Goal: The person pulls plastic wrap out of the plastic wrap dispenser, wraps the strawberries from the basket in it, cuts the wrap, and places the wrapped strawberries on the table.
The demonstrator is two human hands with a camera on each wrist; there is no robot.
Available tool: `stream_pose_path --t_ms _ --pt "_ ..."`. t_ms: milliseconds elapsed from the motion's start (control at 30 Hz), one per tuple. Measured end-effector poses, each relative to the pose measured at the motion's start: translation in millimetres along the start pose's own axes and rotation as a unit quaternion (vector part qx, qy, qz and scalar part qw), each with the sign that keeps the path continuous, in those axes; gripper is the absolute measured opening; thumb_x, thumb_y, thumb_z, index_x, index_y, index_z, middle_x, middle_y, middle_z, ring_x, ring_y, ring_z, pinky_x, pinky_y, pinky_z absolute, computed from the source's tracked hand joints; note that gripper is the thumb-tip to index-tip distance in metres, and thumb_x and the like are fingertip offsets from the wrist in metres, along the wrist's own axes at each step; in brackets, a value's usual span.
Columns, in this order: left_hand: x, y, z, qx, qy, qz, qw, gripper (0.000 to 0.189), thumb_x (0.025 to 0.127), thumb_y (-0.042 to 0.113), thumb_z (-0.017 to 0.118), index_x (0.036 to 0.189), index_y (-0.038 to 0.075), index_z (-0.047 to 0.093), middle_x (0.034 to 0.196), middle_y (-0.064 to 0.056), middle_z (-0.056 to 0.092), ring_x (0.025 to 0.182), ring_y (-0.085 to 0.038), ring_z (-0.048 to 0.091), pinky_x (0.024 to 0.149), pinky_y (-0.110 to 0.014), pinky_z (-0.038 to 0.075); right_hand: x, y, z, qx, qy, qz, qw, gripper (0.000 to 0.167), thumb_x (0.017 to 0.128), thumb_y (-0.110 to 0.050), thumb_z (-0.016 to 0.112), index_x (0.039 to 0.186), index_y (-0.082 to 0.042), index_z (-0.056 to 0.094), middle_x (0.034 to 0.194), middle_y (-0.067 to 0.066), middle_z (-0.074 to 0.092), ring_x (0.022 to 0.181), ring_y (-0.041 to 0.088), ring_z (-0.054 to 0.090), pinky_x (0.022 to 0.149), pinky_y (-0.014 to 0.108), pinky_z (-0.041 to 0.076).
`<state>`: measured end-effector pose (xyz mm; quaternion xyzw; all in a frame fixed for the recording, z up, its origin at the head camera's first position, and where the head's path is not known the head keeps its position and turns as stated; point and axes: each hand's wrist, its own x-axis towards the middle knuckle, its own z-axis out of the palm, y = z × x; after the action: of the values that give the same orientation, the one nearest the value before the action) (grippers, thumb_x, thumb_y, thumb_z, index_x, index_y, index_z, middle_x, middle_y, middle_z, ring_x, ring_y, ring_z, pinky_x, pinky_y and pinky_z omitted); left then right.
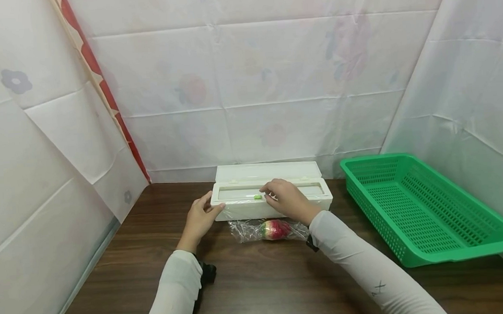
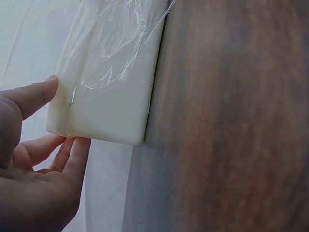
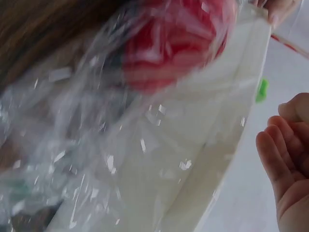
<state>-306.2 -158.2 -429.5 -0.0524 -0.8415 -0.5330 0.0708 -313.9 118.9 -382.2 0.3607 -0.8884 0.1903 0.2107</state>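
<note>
The left hand (image 1: 200, 217) is gripping the left end of the white box (image 1: 254, 209), its thumb pressing near the front top edge and its fingers lying against the end face, parted only by the box's corner. The right hand (image 1: 288, 200) is hovering over the front part of the white box, its fingers loosely bent, a small gap showing before the thumb, and nothing visible is lying in its grasp. Just beside those fingertips, a little left of the box's middle, a small green slider (image 1: 258, 197) is sitting on the front rim. A long recess is running along the box's top and showing a whitish interior, though its contents are hard to make out. The lid (image 1: 268, 171) is standing raised along the box's back edge. Clear film (image 1: 246, 230) is hanging crinkled over the box's front face, and clear plastic is also covering a red fruit (image 1: 276, 229), cream and green at its left end, which is lying directly before the box. To the right of the box, a green basket (image 1: 428, 213) is resting on the brown table (image 1: 263, 281), its slotted floor showing, while a pale patterned curtain (image 1: 251, 80) is hanging behind the box
</note>
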Motion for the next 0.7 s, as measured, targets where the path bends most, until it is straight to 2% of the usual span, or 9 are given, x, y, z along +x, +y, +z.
stream_pose_path --t_ms 167,333,567,700 --pt "-0.6 1.0 -0.3 0.002 -0.003 -0.005 1.0000 0.070 0.097 0.030 0.070 0.153 0.003 0.039 0.142 -0.022 0.040 0.130 -0.035 0.049 0.108 -0.042 0.042 3.6 -9.8 8.7 0.009 -0.016 0.039 0.9991 0.014 0.094 -0.012 0.072 0.106 -0.007 0.071 0.097 0.004 0.067 0.088 0.015 0.067 0.077 0.026 0.056" --pt "-0.6 1.1 0.3 0.006 -0.002 0.000 1.0000 0.069 0.097 0.027 0.070 0.152 0.000 0.039 0.141 -0.024 0.041 0.128 -0.036 0.049 0.107 -0.044 0.043 3.2 -15.7 16.2 -0.008 -0.020 0.075 0.9970 0.015 0.093 -0.019 0.075 0.104 -0.011 0.071 0.095 0.002 0.066 0.087 0.015 0.066 0.074 0.027 0.056" --pt "0.1 0.2 0.1 0.010 -0.002 -0.001 1.0000 0.070 0.097 0.029 0.070 0.153 0.001 0.039 0.140 -0.023 0.041 0.127 -0.036 0.051 0.106 -0.043 0.044 4.4 -20.1 20.0 -0.040 0.003 0.087 0.9954 0.012 0.092 -0.020 0.075 0.102 -0.014 0.072 0.094 -0.001 0.066 0.083 0.015 0.065 0.065 0.029 0.055" --pt "0.3 0.4 -0.4 0.010 -0.001 0.000 1.0000 0.069 0.096 0.028 0.070 0.152 0.001 0.039 0.138 -0.023 0.042 0.126 -0.036 0.052 0.105 -0.043 0.045 6.1 -21.8 21.3 -0.048 0.000 0.096 0.9943 0.010 0.092 -0.020 0.074 0.102 -0.018 0.074 0.096 -0.004 0.068 0.082 0.012 0.065 0.061 0.028 0.054"
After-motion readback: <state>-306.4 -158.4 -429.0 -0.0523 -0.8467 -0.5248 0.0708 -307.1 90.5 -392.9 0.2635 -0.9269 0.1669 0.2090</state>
